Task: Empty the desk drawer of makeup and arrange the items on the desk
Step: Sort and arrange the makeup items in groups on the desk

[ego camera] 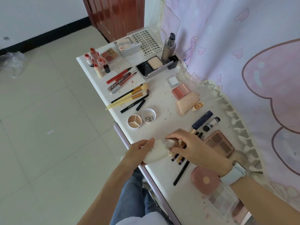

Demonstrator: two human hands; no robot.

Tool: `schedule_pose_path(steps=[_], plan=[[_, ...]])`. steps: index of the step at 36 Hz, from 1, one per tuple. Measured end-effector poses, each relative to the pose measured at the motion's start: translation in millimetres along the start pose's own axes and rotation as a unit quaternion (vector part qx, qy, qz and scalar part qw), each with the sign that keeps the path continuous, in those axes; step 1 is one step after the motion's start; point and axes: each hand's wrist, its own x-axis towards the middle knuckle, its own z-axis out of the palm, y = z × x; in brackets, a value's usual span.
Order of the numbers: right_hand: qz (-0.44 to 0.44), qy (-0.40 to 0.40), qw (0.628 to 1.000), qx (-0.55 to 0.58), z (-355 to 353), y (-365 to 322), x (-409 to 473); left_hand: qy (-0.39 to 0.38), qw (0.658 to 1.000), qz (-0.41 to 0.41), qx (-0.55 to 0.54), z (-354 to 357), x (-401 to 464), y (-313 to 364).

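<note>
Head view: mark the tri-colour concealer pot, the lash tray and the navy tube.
tri-colour concealer pot (134, 121), head view, centre of the pans.
lash tray (146, 42), head view, middle lash rows.
navy tube (202, 120), head view, mid-barrel.

A pink cartoon-print curtain (243, 62) hangs at one side; left of it stands a dark red door (116, 15), then the tiled floor (48, 111) (a crumpled plastic bag (11, 64) lies there).

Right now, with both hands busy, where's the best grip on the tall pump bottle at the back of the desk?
Grip the tall pump bottle around its squared grey body, below the dark pump head, coming from the desk's front edge side. It stands upright; the black cap and open powder compact crowd its base, and the curtain hangs close on its far side, so take it mid-height.
</note>
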Motion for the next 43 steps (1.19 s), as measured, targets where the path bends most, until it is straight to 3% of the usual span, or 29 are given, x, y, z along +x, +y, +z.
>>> schedule_pose_path(steps=[3,6,9,15,21,27,36,43], plan=[[-0.006,0.033,0.999,-0.025,-2,3,0,0.037,0.999,0.002,-0.001,0,0,-1],[0.028,0.088,0.996,0.018,-5,7,0,0.072,0.994,0.051,0.062,-4,2,-7],[0.078,0.091,0.991,0.065,-7,10,2,0.099,0.982,0.091,0.131,-4,3,-10],[0.121,0.093,0.986,0.062,1,14,6,0.18,0.93,0.165,0.276,3,2,-9],[0.121,0.098,0.984,0.089,14,15,9,0.238,0.91,0.212,0.264,7,3,-9],[0.114,0.096,0.986,0.072,24,18,13,0.235,0.899,0.256,0.264,5,2,-18],[0.059,0.098,0.988,-0.108,22,20,16,0.265,0.863,0.282,0.324,2,8,-24],[0.056,0.084,0.985,-0.138,20,24,20,0.263,0.878,0.254,0.309,3,11,-17]])
